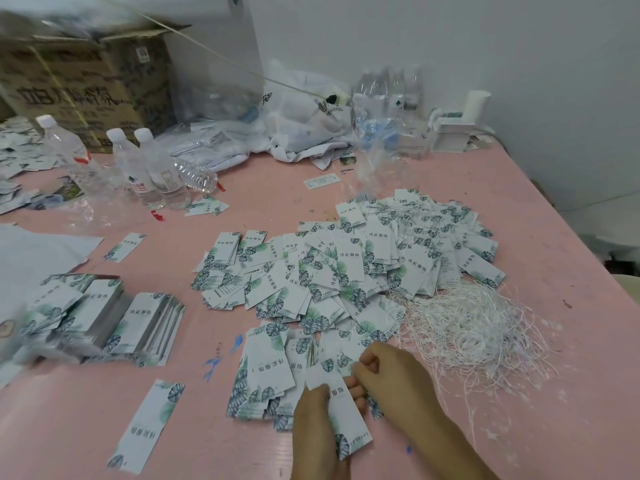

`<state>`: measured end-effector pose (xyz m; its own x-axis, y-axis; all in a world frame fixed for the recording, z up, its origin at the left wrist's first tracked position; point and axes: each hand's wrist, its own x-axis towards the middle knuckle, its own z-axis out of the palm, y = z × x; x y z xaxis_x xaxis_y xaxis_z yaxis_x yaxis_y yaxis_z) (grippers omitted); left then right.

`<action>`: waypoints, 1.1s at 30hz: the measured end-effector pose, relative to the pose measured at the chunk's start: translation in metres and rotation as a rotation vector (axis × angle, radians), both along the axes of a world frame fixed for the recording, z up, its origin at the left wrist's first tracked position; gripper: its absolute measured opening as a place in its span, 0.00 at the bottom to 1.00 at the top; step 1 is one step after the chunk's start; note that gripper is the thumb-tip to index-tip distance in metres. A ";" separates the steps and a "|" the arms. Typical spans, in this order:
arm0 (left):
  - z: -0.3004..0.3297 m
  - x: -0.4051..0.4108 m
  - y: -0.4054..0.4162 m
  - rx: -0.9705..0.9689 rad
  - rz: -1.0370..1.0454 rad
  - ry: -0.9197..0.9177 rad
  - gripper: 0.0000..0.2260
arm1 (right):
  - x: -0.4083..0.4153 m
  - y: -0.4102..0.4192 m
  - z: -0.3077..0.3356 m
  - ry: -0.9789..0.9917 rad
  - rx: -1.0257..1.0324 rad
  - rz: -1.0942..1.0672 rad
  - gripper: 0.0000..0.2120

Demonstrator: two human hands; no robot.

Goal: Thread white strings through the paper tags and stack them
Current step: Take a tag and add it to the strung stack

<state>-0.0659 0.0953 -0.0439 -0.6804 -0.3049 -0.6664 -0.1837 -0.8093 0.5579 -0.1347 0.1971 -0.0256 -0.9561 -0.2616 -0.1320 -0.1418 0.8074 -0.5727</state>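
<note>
My left hand (313, 424) holds one white paper tag (346, 410) with green leaf print, thumb on top of it, low in the middle of the view. My right hand (388, 372) has its fingers curled at the tag's upper end, pinching there; any string between them is too small to see. A wide loose heap of the same tags (346, 271) covers the pink table (214, 441) beyond my hands. A tangle of white strings (474, 327) lies just right of my right hand. Neat stacks of tags (114, 317) stand at the left.
Several plastic water bottles (149, 168) stand at the back left before a cardboard box (83, 81). Crumpled plastic bags (301, 116) and white boxes (453, 129) line the back wall. A single tag (149, 427) lies near the front left. The table's right edge runs diagonally.
</note>
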 end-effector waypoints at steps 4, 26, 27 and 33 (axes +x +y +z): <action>-0.002 0.004 -0.002 -0.105 0.031 -0.017 0.20 | -0.008 -0.012 -0.005 0.018 0.119 0.003 0.16; 0.005 0.007 -0.002 -0.207 -0.022 0.037 0.16 | -0.008 0.006 -0.002 -0.007 -0.180 -0.012 0.06; 0.004 0.010 -0.002 -0.208 -0.042 0.049 0.14 | -0.004 0.011 0.000 -0.038 -0.301 -0.060 0.07; 0.001 0.017 0.002 -0.363 -0.168 0.077 0.12 | 0.013 0.025 0.013 -0.381 -0.833 -0.097 0.07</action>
